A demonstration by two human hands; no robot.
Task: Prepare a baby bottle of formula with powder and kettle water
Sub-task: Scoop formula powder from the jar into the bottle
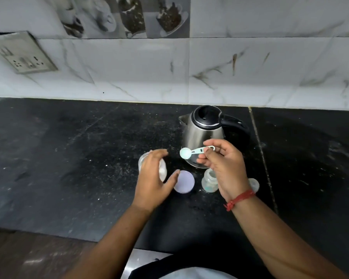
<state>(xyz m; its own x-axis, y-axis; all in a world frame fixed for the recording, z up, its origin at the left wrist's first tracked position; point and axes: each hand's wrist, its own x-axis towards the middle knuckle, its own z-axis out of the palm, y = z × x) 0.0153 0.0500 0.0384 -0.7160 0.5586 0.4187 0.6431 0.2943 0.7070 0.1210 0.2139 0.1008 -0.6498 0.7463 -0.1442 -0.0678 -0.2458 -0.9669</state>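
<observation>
Standing uncapped on the black counter [69, 158], the baby bottle [209, 181] sits just in front of the steel kettle [203, 133], partly hidden by the right hand [224, 168]. Right fingers pinched on the handle of a pale green scoop [191, 152]; bowl points left, held above the counter, apparently empty, though blur limits certainty. Left hand [152, 180] spread, fingers loosely curled around a clear powder jar [144, 165]; contact with the glass cannot be confirmed. Round lilac lid [184, 181] lies flat between jar and bottle. Red thread band [240, 199] on right wrist.
</observation>
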